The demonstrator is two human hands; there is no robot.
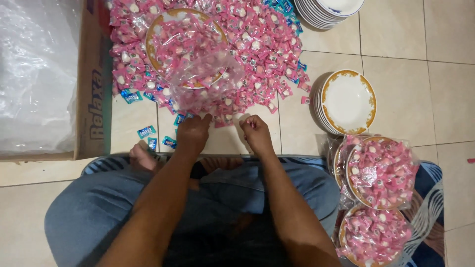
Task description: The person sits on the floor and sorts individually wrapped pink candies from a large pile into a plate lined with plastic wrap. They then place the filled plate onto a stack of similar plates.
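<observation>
I sit cross-legged on the tiled floor before a big heap of pink wrapped candies [257, 49]. On the heap lies a gold-rimmed plate [153, 49] filled with candies and covered by a clear plastic bag [203, 74]. My left hand [192, 132] grips the near end of that bag, fingers closed on the plastic. My right hand [256, 132] is curled beside it at the heap's near edge; whether it pinches plastic or a candy I cannot tell.
A stack of empty gold-rimmed plates [346, 101] stands to the right, more white plates [326, 12] at the top. Bagged candy-filled plates [381, 173] lie at my right knee. A cardboard box [94, 84] lined with plastic is left. Blue candies [147, 132] are scattered nearby.
</observation>
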